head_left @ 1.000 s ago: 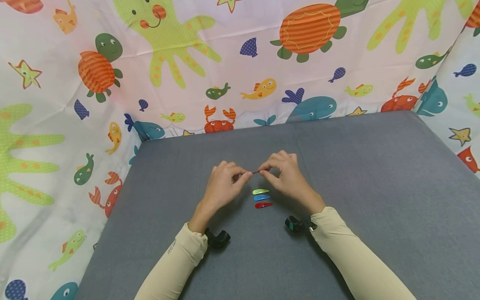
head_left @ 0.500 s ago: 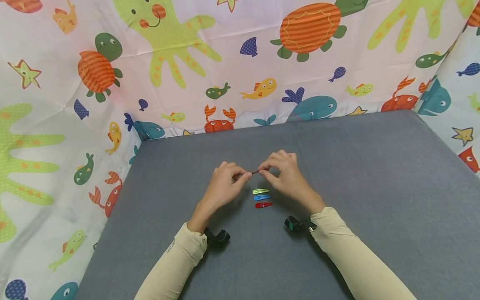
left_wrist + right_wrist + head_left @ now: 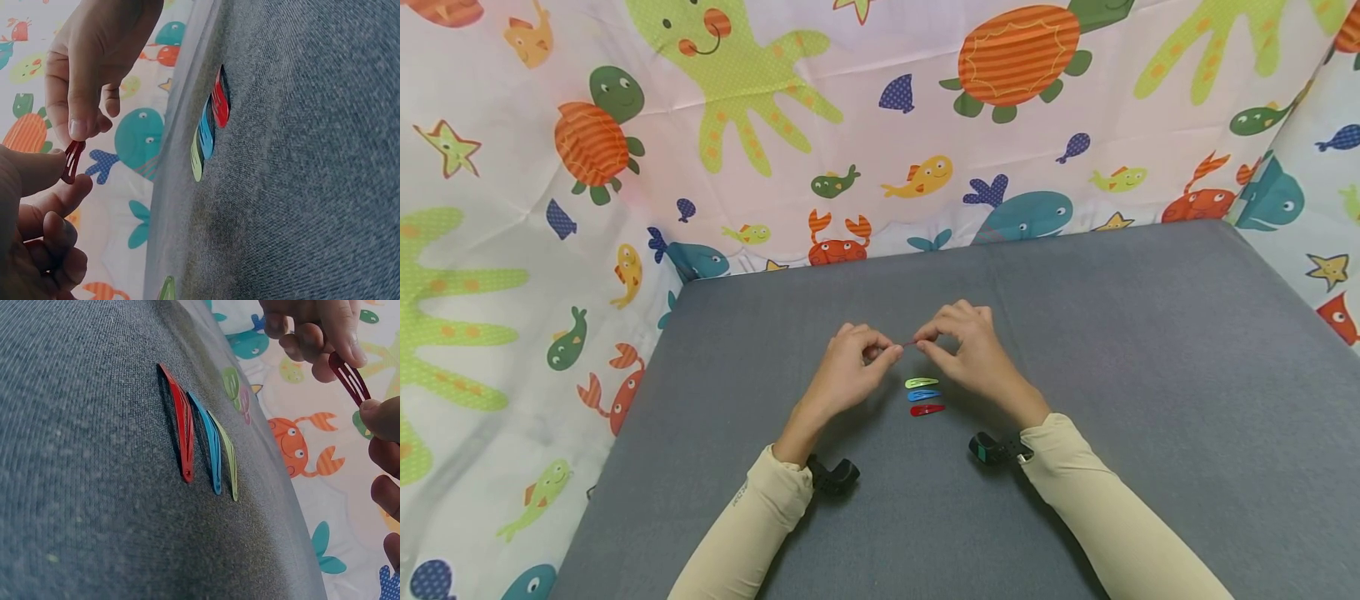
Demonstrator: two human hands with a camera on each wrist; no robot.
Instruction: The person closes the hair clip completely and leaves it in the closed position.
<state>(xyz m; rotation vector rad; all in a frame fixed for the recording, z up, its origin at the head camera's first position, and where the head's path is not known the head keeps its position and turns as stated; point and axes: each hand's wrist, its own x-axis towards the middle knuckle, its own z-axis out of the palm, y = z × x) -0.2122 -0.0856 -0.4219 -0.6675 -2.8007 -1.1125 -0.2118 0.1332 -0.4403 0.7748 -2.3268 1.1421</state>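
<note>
Between both hands, raised over the table, is a dark red snap hair clip (image 3: 350,378). My left hand (image 3: 852,365) pinches one end between thumb and finger. My right hand (image 3: 967,346) pinches the opposite end with thumb and index finger. The clip's slotted metal strips show in both wrist views. Nearer me, three more snap clips lie in a row on the grey cloth: a light green clip (image 3: 921,383), a blue clip (image 3: 923,396) and a bright red clip (image 3: 927,410). Neither hand touches these three.
A grey cloth-covered table (image 3: 1112,358) spreads around the hands. Behind it and along its sides hangs a white curtain (image 3: 880,75) with printed sea animals. Farther along the cloth in the right wrist view are a green shape (image 3: 231,381) and a pink shape (image 3: 244,403).
The held clip has tilted slightly between the fingertips and shows more reddish and thinner in the head view. Both hands stay nearly in place; the three clips on the cloth have not moved.
</note>
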